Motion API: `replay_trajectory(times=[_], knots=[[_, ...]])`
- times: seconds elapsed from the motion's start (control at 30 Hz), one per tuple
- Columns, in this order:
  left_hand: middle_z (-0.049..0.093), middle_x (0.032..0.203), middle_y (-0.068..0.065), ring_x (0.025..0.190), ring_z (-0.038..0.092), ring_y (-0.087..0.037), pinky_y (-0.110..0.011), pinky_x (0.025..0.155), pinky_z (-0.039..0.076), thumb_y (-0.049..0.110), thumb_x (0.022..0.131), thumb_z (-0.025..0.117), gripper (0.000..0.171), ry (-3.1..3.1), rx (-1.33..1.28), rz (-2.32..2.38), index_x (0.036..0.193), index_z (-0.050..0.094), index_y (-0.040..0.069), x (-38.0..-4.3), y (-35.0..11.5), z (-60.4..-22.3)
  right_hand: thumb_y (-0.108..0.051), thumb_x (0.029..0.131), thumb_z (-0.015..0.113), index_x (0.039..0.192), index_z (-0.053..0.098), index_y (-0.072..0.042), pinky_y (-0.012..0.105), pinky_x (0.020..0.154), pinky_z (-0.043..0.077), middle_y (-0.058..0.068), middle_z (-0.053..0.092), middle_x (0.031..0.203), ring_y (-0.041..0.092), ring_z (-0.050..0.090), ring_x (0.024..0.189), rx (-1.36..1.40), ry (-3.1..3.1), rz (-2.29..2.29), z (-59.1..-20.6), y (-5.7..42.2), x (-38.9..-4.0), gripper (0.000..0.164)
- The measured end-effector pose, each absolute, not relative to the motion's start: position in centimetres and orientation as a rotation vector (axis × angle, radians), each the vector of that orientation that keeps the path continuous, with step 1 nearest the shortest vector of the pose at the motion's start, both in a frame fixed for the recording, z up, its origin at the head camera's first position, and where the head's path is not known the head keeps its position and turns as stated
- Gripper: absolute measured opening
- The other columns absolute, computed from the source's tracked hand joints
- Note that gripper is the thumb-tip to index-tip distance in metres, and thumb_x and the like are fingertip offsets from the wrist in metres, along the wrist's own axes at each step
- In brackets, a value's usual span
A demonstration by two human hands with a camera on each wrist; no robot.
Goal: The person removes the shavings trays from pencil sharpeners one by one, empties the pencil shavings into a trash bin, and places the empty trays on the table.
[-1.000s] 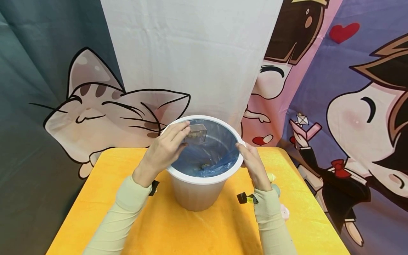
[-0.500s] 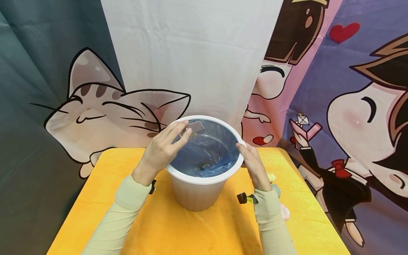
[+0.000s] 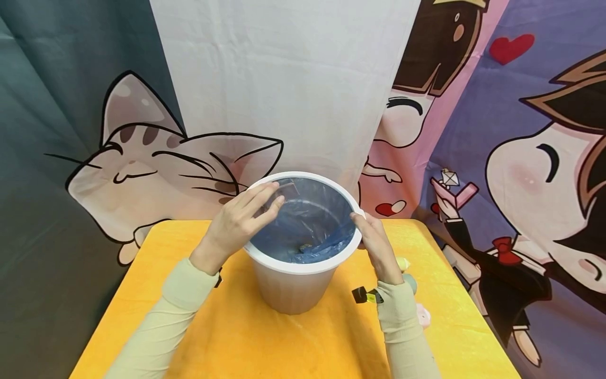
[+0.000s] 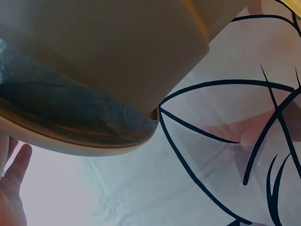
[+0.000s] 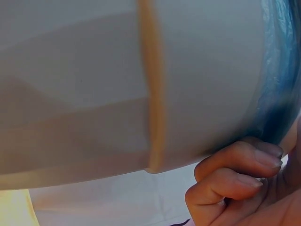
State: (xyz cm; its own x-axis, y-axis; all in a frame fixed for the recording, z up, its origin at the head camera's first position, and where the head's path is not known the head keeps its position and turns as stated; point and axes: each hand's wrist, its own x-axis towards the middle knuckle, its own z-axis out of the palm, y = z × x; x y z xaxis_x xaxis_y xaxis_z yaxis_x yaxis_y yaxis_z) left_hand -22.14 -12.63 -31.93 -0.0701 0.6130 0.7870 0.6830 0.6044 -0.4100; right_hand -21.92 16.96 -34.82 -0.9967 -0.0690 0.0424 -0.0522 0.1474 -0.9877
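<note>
One yellow-covered table [image 3: 293,347] carries an upright white bin [image 3: 293,289], and we see a blue plastic liner [image 3: 326,250] inside it. Our right hand [image 3: 376,242] grips the bin's rim [image 3: 303,268], fingers curled around it. Our left hand [image 3: 232,223] pinches a clear box [image 3: 290,188] at the left of the bin's mouth. We spot a small dark clump [image 3: 304,247] low in the liner.

Free bucket [image 3: 294,287] centre — left hand [image 3: 232,223] leftward
</note>
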Motion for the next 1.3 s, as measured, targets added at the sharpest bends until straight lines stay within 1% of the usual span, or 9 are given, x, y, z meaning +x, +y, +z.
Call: replay_trajectory(times=[0.27, 0.57, 0.8, 0.97, 1.17, 1.3], knots=[[0.055, 0.123, -0.019, 0.113, 0.053, -0.031, -0.04, 0.087, 0.049, -0.006, 0.09, 0.047, 0.028, -1.69, -1.086, -0.081, 0.112, 0.061, 0.004, -22.3, -12.6, -31.9, -0.027, 0.096, 0.044, 0.118, 0.053, 0.008, 0.034, 0.059, 0.056, 0.031, 0.062, 0.095, 0.015, 0.067, 0.066, -0.135, 2.366, -2.052, -34.9, 17.1, -22.0, 0.043], [0.059, 0.115, -0.021, 0.104, 0.058, -0.032, -0.039, 0.075, 0.053, -0.008, 0.086, 0.052, 0.023, -1.598, -1.088, -0.103, 0.104, 0.064, 0.001, -22.1, -12.8, -31.3, -0.026, 0.096, 0.043, 0.117, 0.053, 0.009, 0.034, 0.059, 0.056, 0.03, 0.063, 0.094, 0.015, 0.066, 0.065, -0.136, 2.374, -2.043, -35.0, 17.0, -22.0, 0.042], [0.06, 0.113, -0.021, 0.102, 0.059, -0.033, -0.039, 0.076, 0.053, -0.009, 0.086, 0.052, 0.022, -1.534, -1.081, -0.104, 0.102, 0.065, 0.0, -21.4, -12.8, -30.2, -0.026, 0.096, 0.043, 0.116, 0.053, 0.009, 0.033, 0.059, 0.056, 0.03, 0.062, 0.094, 0.014, 0.066, 0.064, -0.131, 2.372, -2.045, -34.9, 17.0, -22.0, 0.042], [0.063, 0.109, -0.02, 0.096, 0.062, -0.032, -0.037, 0.073, 0.054, -0.012, 0.084, 0.054, 0.021, -1.475, -1.1, -0.085, 0.097, 0.067, 0.0, -21.1, -12.5, -29.9, -0.027, 0.096, 0.044, 0.116, 0.053, 0.009, 0.033, 0.059, 0.056, 0.03, 0.063, 0.095, 0.015, 0.066, 0.065, -0.129, 2.373, -2.047, -35.2, 17.2, -22.2, 0.042], [0.063, 0.108, -0.021, 0.094, 0.062, -0.032, -0.036, 0.076, 0.054, -0.013, 0.084, 0.054, 0.022, -1.459, -1.119, -0.098, 0.096, 0.067, 0.0, -21.0, -12.3, -30.0, -0.035, 0.094, 0.048, 0.115, 0.056, 0.005, 0.036, 0.058, 0.056, 0.024, 0.065, 0.091, 0.019, 0.067, 0.067, -0.123, 2.363, -2.073, -36.9, 17.8, -23.5, 0.045], [0.063, 0.107, -0.021, 0.093, 0.063, -0.032, -0.036, 0.075, 0.054, -0.014, 0.085, 0.052, 0.023, -1.439, -1.122, -0.097, 0.096, 0.066, 0.0, -20.9, -12.3, -29.8, -0.037, 0.093, 0.049, 0.115, 0.056, 0.004, 0.037, 0.059, 0.056, 0.019, 0.067, 0.088, 0.02, 0.067, 0.068, -0.125, 2.365, -2.081, -37.1, 17.9, -23.6, 0.047]])
